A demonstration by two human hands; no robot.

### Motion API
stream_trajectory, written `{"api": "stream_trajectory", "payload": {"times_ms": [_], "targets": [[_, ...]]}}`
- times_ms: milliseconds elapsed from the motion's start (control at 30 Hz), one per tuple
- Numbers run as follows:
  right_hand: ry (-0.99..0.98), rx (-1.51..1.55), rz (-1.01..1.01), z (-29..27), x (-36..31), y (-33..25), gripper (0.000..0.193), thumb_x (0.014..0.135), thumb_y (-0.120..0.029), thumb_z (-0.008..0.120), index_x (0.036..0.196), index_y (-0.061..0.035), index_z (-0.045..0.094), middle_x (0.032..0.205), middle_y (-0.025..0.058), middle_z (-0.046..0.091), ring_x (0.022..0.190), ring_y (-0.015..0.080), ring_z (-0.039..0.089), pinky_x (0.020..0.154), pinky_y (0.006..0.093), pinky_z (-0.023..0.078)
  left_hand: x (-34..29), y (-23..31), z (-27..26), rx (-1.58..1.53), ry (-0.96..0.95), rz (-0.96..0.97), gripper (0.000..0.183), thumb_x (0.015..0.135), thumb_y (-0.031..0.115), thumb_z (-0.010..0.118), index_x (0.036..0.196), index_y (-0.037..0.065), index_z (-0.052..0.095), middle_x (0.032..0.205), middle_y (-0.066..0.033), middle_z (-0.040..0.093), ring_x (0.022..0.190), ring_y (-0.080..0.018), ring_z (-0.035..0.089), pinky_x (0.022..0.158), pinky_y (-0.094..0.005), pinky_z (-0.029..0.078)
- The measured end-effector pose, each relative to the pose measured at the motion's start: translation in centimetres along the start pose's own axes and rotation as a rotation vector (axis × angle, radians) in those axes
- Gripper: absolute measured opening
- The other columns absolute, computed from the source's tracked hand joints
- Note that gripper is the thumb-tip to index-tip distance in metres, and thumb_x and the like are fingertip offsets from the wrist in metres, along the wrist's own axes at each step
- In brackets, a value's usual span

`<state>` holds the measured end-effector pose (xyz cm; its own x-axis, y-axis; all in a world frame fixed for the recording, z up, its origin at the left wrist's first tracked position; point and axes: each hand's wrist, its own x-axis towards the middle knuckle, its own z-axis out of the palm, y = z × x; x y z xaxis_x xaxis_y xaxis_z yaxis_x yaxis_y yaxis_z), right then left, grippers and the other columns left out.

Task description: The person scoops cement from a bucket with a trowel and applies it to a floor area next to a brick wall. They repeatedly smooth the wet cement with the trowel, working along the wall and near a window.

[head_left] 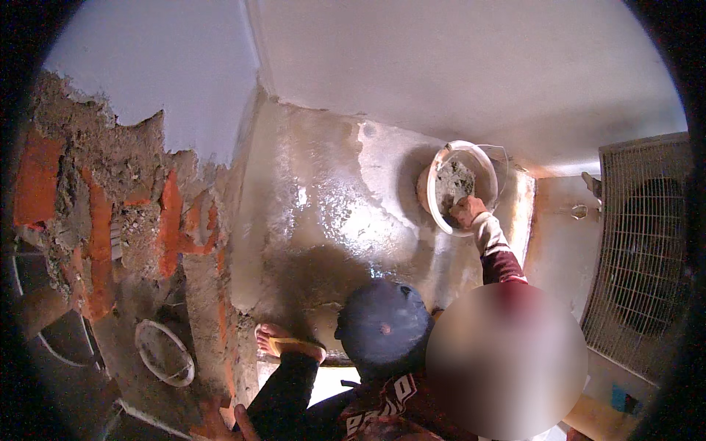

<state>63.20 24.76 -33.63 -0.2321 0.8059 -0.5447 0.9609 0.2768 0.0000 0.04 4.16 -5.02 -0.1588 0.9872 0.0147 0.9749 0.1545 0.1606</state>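
A white bucket (pixel 487 185) with a wire handle holds lumpy grey mortar (pixel 454 180). A bent hand (pixel 468 210) reaches over its near rim, down toward the mortar; a tool in it cannot be made out. Its cream and maroon sleeve (pixel 494 250) seems to belong to a co-worker in a dark cap (pixel 386 323), seen from above. At the lower edge on the left, part of a hand (pixel 244 425) shows beside the broken brickwork. Whose it is, and what it touches, I cannot tell. My right hand does not show. A round blur hides the area below the sleeve.
Wet, shiny floor (pixel 316 198) lies beyond the co-worker, whose sandalled foot (pixel 290 345) is at the left. Broken wall with exposed brick (pixel 99 242) stands at the left, with a round pale-rimmed container (pixel 143 353) below. At the right is a grilled outdoor fan unit (pixel 610 242).
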Motion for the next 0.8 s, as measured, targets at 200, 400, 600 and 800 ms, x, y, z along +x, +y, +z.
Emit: {"api": "stream_trajectory", "payload": {"times_ms": [200,400,600,800], "targets": [[0.088,0.171,0.432,-6.4,-1.8,-9.3,0.032,0.084,-0.037,0.064,0.096,-0.0085,0.071,0.09,0.0208,0.07,0.089,0.0381,0.07,0.079,0.0481,0.055,-0.4,0.0,0.3,0.081,-0.067,-0.031,0.044,0.098,0.04,0.059,0.104,-0.002,0.072,0.094,-0.0223,0.071,0.083,-0.0364,0.069,0.074,-0.044,0.055],[0.006,-0.114,0.497,-13.9,-2.4,-10.9,0.025,0.088,-0.026,0.053,0.091,-0.0094,0.071,0.095,0.0177,0.072,0.09,0.0349,0.071,0.078,0.0477,0.055,-1.5,-0.8,0.6,0.084,-0.017,-0.022,0.043,0.098,0.039,0.06,0.104,-0.003,0.071,0.094,-0.0234,0.07,0.082,-0.0375,0.068,0.073,-0.0447,0.054],[-0.126,0.024,0.519,-8.3,4.3,-7.1,0.034,0.092,-0.026,0.05,0.109,-0.0047,0.071,0.107,0.0186,0.071,0.105,0.0358,0.068,0.091,0.0467,0.054,-1.0,0.1,0.2,0.043,0.005,-0.06,0.039,0.096,0.037,0.064,0.105,0.0,0.07,0.101,-0.0217,0.071,0.089,-0.0369,0.068,0.08,-0.0438,0.054],[-0.1,0.059,-0.091,-0.7,3.9,-0.1,0.023,0.084,-0.015,0.058,0.1,-0.0032,0.069,0.086,0.0107,0.068,0.074,0.0268,0.067,0.065,0.0366,0.056,-3.7,-1.9,1.9,-0.178,-0.112,-0.241,0.032,0.094,0.024,0.062,0.114,-0.001,0.064,0.097,-0.0185,0.071,0.088,-0.0327,0.068,0.085,-0.0438,0.052]]}}
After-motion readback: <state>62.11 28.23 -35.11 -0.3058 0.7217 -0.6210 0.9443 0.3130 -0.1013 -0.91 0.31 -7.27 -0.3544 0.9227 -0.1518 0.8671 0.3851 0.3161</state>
